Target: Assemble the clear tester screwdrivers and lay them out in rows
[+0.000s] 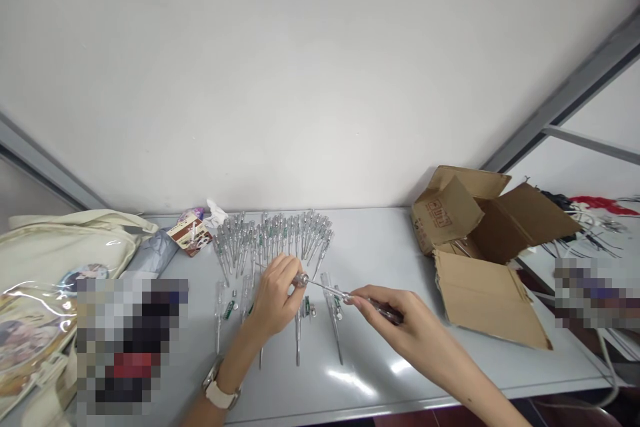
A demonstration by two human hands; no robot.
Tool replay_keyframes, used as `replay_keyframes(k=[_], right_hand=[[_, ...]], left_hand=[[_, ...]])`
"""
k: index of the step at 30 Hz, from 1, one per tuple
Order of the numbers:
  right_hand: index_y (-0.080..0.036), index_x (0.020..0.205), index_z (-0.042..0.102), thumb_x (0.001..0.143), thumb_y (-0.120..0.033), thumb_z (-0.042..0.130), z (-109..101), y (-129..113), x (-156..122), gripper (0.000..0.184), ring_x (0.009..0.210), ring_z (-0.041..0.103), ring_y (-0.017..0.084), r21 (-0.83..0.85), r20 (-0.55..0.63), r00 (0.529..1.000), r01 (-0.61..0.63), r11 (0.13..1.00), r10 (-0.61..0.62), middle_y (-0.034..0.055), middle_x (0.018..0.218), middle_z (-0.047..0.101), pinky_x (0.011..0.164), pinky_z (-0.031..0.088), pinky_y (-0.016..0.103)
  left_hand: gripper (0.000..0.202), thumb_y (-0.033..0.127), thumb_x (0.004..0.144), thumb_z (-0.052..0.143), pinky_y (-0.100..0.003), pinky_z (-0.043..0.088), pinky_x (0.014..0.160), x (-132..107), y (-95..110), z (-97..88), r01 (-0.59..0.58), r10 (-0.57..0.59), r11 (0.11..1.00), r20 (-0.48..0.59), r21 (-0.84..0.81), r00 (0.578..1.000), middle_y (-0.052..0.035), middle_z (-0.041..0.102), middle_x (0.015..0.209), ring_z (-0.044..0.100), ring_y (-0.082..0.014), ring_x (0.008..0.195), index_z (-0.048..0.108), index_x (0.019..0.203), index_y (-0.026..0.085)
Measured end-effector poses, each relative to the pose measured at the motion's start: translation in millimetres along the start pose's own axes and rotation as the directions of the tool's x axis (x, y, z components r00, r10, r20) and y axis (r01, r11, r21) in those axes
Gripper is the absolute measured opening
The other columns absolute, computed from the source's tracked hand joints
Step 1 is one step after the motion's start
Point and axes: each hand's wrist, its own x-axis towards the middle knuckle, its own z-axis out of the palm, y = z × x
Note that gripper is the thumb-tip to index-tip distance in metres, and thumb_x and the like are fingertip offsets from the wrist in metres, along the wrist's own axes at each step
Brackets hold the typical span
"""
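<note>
Your left hand (274, 297) pinches the round, glinting end of a slim tester screwdriver (325, 289), its fingers bunched narrow about that end, while your right hand (400, 327) closes thumb and forefinger near the darker far end, so the tool lies bridged between your hands just above mid-table. It should feel light and stiff, but the smooth clear plastic looks slippery and possibly brittle, and the thin steel shaft seems the part most likely to catch, so the thicker body looks the surest place to hold. A watch with a pale strap (220, 392) sits on your left wrist. Just beneath your hands lie loose clear testers (333, 317) and small green-marked parts (229, 310) on the smooth grey metal table (390, 247). Beyond them, a dense row of similar clear testers (273, 240) fans out against the wall, their tips and handles too crowded to count. At the upper left of that row sit a small printed packet (190, 233) and crumpled white tissue (216, 212), and a cream tote bag (65, 250) with a glossy clear pocket slumps at the left edge. To the right, an open cardboard box (480, 227) spreads its brown flaps, with tangled cables (590, 227) farther off beyond the table, and a plain white wall (320, 67) fills the top.
</note>
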Motion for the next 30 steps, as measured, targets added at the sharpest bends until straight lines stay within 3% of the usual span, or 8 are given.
replay_keyframes(k=[9, 20, 30], right_hand=[[-0.020, 0.087, 0.072, 0.097, -0.053, 0.041, -2, -1, -1, 0.046, 0.059, 0.039, 0.012, 0.039, 0.043, 0.999, -0.023, 0.999, 0.021, -0.0004, 0.070, 0.060, 0.055, 0.031, 0.026], [-0.020, 0.085, 0.077, 0.092, -0.058, 0.047, -14, -8, 3, 0.049, 0.053, 0.041, 0.012, 0.068, 0.126, 0.984, -0.132, 0.989, 0.122, -0.0012, 0.054, 0.051, 0.049, 0.031, 0.023], [-0.020, 0.087, 0.074, 0.098, -0.048, 0.039, -6, -5, -6, 0.046, 0.060, 0.055, 0.015, -0.075, 0.038, 0.998, 0.044, 0.996, -0.041, 0.0028, 0.071, 0.068, 0.055, 0.041, 0.024]], left_hand=[[0.022, 0.006, 0.083, 0.040, -0.030, 0.029, 0.061, 0, 1, -0.3, 0.032, -0.029, 0.997, 0.043, -0.069, 0.999, 0.0019, 0.038, 0.068, 0.036, -0.0156, 0.066, 0.030, 0.072, 0.022], [0.020, 0.003, 0.078, 0.038, -0.031, 0.029, 0.061, -1, 1, -1.3, -0.145, 0.144, 0.989, 0.048, 0.037, 0.988, 0.0008, 0.040, 0.066, 0.034, -0.0160, 0.065, 0.032, 0.071, 0.022], [0.017, 0.004, 0.076, 0.039, -0.031, 0.030, 0.061, -1, -1, -2.6, -0.157, 0.143, 0.979, 0.109, 0.133, 0.984, -0.0006, 0.046, 0.068, 0.037, -0.0164, 0.066, 0.038, 0.072, 0.020]])
